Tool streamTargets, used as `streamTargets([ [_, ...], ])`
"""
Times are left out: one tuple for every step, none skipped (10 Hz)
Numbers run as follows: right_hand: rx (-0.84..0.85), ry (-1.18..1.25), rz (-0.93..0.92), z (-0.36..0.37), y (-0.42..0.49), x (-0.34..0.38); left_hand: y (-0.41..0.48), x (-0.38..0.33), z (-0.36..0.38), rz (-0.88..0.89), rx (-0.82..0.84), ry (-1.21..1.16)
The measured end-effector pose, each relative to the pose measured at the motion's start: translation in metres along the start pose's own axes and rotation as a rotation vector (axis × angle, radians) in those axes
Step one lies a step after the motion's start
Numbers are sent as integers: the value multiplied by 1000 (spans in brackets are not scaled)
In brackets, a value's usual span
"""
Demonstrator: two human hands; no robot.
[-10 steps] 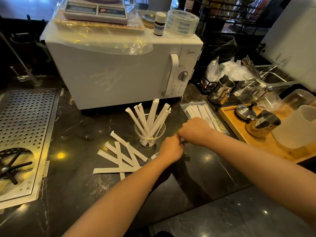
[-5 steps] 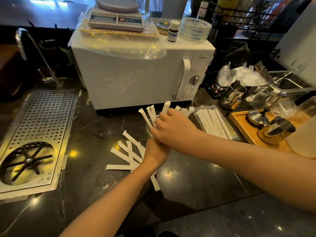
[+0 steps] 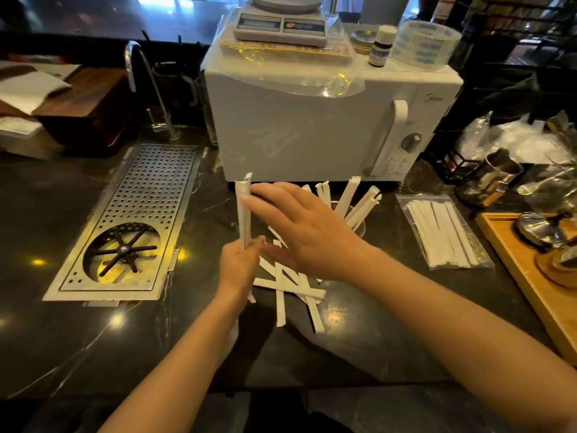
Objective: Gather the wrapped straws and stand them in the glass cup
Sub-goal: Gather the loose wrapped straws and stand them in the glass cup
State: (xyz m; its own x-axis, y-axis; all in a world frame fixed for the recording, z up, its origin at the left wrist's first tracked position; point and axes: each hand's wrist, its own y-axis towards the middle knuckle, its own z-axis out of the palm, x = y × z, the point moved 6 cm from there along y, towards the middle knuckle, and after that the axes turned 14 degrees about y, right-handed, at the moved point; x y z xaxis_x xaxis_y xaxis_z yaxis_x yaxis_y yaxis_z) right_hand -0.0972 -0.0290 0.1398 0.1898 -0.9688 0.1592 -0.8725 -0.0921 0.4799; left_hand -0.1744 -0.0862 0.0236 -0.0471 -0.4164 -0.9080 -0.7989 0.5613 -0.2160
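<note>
1. The left hand [image 3: 239, 267] has its fingers closed round the lower end of a small upright bundle of wrapped straws [image 3: 244, 214], held above the dark tabletop [image 3: 93, 339].
2. The right hand [image 3: 307, 232] reaches across with fingers spread and nearly straight, their tips touching the bundle near its top; it grips nothing.
3. The glass cup [image 3: 359, 228], mostly hidden behind the right hand, stands in front of the white microwave [image 3: 312, 126] with several straws leaning in it.
4. Loose straws [image 3: 293, 289] lie crisscrossed on the tabletop below the hands.
5. A clear bag of straws [image 3: 443, 232] lies well right of the cup.
</note>
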Motion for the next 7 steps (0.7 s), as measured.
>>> streamTargets([
  [126,248,374,22,-11,-11,-11,-4,-13,-90,-56,-55],
  [352,371,669,63,-37,-24,-14,5,-16,-130,-57,-93],
  [474,341,776,92,-57,-33,-18,7,-16,-135,-62,-108],
  [567,289,846,109,-70,-42,-24,8,-16,-143,-78,-114],
  [607,267,900,117,-77,-47,-31,8,-13,-155,-92,-119],
  [572,236,907,118,-77,-52,-36,7,-10,-160,-109,-125],
  [543,178,871,116,-73,-55,-41,7,-8,-173,-146,-133],
])
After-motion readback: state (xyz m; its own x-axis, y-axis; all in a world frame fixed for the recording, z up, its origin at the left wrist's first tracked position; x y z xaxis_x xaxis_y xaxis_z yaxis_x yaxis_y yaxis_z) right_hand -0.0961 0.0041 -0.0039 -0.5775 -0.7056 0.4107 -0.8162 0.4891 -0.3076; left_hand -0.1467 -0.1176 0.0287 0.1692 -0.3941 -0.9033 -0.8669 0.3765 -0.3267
